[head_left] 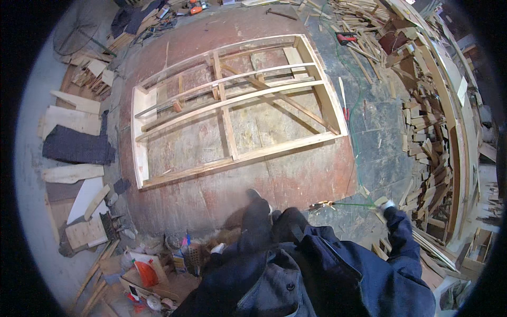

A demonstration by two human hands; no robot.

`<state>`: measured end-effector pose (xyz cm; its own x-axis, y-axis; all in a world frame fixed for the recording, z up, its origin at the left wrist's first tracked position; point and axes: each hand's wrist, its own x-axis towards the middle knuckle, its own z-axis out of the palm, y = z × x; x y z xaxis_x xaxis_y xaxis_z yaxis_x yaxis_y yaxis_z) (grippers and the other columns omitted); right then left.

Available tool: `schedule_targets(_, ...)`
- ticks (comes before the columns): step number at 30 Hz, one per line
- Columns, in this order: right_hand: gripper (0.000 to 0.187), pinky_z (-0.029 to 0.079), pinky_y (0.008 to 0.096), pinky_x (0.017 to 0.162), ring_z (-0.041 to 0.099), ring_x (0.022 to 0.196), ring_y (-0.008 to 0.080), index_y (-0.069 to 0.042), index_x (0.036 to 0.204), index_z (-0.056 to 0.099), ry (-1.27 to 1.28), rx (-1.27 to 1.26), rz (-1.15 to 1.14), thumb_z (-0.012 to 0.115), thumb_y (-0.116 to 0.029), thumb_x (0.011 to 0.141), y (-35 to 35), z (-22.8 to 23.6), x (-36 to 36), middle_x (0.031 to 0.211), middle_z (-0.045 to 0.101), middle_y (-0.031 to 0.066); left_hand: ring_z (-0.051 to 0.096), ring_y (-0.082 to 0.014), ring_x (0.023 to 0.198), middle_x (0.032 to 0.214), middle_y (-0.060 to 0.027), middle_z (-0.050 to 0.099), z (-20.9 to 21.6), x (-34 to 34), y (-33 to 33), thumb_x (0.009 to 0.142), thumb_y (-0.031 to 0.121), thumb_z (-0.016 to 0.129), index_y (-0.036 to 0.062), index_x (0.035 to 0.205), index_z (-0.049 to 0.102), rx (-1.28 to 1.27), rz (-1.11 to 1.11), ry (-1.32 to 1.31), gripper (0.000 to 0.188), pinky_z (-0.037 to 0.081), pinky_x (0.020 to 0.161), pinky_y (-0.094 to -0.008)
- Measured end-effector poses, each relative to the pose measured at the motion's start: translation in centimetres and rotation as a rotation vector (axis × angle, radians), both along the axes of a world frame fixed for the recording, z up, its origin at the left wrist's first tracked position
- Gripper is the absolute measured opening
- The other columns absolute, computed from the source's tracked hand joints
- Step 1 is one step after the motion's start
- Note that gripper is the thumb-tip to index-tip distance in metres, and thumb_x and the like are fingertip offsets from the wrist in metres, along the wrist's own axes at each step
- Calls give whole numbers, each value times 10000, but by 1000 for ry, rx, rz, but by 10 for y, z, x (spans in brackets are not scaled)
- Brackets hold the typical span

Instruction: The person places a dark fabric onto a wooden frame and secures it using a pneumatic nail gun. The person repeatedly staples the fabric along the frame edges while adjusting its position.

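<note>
My right hand (388, 204), in a white glove, reaches out to the right by the scrap wood. It is blurred, and a small pale wood piece (380, 201) shows at its fingertips; whether it grips this is unclear. A green hose (353, 204) runs from near that hand to a small brass-coloured and dark tool (322, 205) on the floor. My left hand (217, 248), also white-gloved, hangs low beside my left leg, mostly hidden by my sleeve. Ahead lies a large wooden frame (227, 121) with long rails, a cross bar and a diagonal brace (296, 104).
The frame rests on a reddish board (211, 203). Heaped wood offcuts (422, 127) line the right side. A red and black power tool (346, 38) lies at the far right, a hammer (281, 14) at the back. Dark cloth (78, 145) and boards lie left; an orange-red tool (147, 273) sits lower left.
</note>
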<state>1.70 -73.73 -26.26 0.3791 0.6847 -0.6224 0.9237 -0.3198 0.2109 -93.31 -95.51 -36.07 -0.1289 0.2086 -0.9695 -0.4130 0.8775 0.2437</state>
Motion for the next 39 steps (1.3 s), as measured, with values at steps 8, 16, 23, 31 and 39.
schedule_targets(8, 511, 546, 474, 708, 697, 814, 360, 91, 988, 659, -157, 72, 84, 821, -360, 809, 277, 82, 154, 913, 730, 215, 684, -250, 790, 890, -100, 689, 64, 63, 225, 1020, 309, 580, 102, 1034, 657, 134, 140, -93, 221, 519, 599, -370)
schedule_targets(16, 591, 540, 459, 714, 711, 781, 360, -7, 830, 762, 104, 579, 254, 745, -598, 811, 671, 124, 177, 795, 725, 222, 694, -310, 828, 993, -135, 710, 64, 182, 306, 993, 308, 618, 73, 1103, 648, 307, 398, -428, 261, 538, 634, -403)
schedule_targets(23, 422, 509, 390, 633, 652, 622, 224, -18, 858, 782, 431, 728, -22, 758, -439, 875, 882, 218, 81, 716, 716, 125, 696, -316, 884, 990, -114, 699, 110, 303, 343, 1020, 285, 567, 88, 1133, 626, 96, 191, -73, 235, 563, 705, -443)
schedule_targets(31, 518, 512, 468, 734, 700, 792, 370, -33, 877, 758, 323, 805, 201, 661, -541, 890, 871, 221, 116, 832, 709, 214, 673, -281, 785, 865, -84, 658, 101, 301, 371, 1004, 271, 577, 80, 1045, 636, 234, 415, -331, 204, 541, 619, -389)
schedule_targets(39, 393, 514, 429, 925, 650, 1034, 306, -77, 1214, 693, 25, 496, 375, 660, -372, 956, 679, 164, 203, 1039, 703, 165, 661, -241, 785, 851, -75, 663, 130, 297, 357, 1006, 294, 587, 59, 1003, 659, 58, 430, -66, 246, 520, 647, -370)
